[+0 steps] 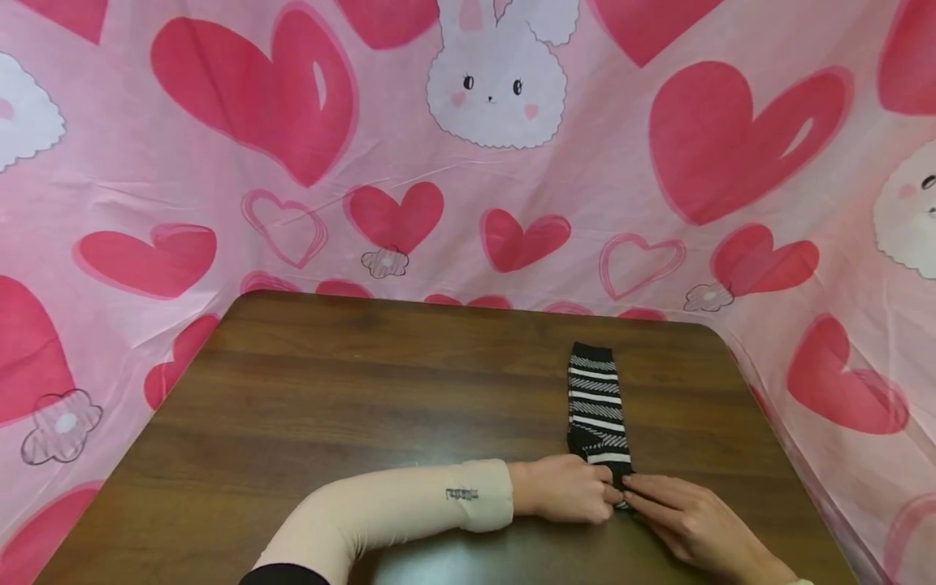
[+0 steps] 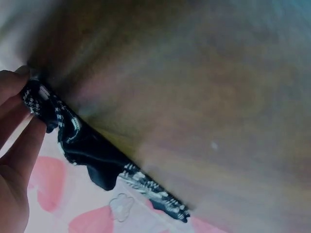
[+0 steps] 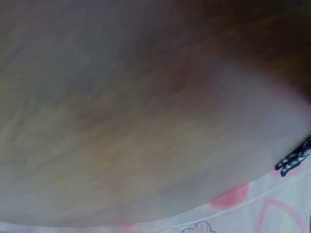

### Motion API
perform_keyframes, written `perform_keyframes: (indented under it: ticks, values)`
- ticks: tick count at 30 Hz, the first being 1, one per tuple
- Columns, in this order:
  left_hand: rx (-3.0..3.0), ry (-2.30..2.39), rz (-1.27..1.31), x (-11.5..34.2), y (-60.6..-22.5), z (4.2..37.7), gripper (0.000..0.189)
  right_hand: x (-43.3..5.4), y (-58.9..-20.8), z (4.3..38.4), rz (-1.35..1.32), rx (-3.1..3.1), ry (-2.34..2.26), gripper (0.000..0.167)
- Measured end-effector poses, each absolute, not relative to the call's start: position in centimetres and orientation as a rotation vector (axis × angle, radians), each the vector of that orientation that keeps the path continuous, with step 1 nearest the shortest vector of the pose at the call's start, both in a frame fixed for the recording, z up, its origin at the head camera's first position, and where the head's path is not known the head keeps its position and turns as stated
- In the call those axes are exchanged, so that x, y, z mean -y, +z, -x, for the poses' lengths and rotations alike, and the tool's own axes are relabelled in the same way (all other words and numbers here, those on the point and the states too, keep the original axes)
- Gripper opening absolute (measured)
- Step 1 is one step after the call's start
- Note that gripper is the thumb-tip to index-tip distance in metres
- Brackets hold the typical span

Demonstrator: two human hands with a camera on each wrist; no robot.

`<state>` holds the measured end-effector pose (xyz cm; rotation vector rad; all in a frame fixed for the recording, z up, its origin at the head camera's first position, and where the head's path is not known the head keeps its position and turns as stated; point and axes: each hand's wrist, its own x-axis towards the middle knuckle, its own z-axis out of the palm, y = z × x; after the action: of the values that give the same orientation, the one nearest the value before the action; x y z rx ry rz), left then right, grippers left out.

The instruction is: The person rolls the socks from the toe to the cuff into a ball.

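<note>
A black sock [image 1: 595, 398] with white stripes lies lengthwise on the table, its cuff away from me and its toe near my hands. My left hand [image 1: 566, 489], fingers curled, grips the toe end from the left. From the right, my right hand [image 1: 691, 516] pinches the same end with its fingertips; its thumb is hidden. Part of the toe is covered by fingers. The left wrist view shows the sock [image 2: 97, 150] edge-on, fingers [image 2: 24, 150] at its raised end; whose they are I cannot tell. Only a tip of the sock [image 3: 294, 158] shows in the right wrist view.
The brown wooden table [image 1: 366, 374] has rounded far corners. A pink cloth [image 1: 409, 154] with hearts and rabbits hangs behind it and along both sides. A pale sleeve [image 1: 409, 500] covers my left forearm, which crosses the near part of the table.
</note>
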<state>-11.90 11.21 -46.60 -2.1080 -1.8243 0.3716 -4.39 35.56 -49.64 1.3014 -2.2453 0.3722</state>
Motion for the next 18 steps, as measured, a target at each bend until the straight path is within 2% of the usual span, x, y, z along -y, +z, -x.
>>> perform_keyframes:
  ticks: [11, 17, 18]
  values:
    - [2.08, 0.088, 2.11, -11.4, -46.7, 11.7, 0.018, -34.6, -50.0, 4.9, -1.269, 2.191, 0.491, 0.029]
    - [2.269, -0.305, 2.063, -11.4, -46.5, 12.1, 0.017, -34.0, -49.4, 5.1, -1.083, 2.338, 0.679, 0.015]
    - [2.304, -0.37, 2.042, -11.4, -46.4, 12.2, 0.018, -33.9, -49.2, 5.2, -1.039, 2.381, 0.707, 0.017]
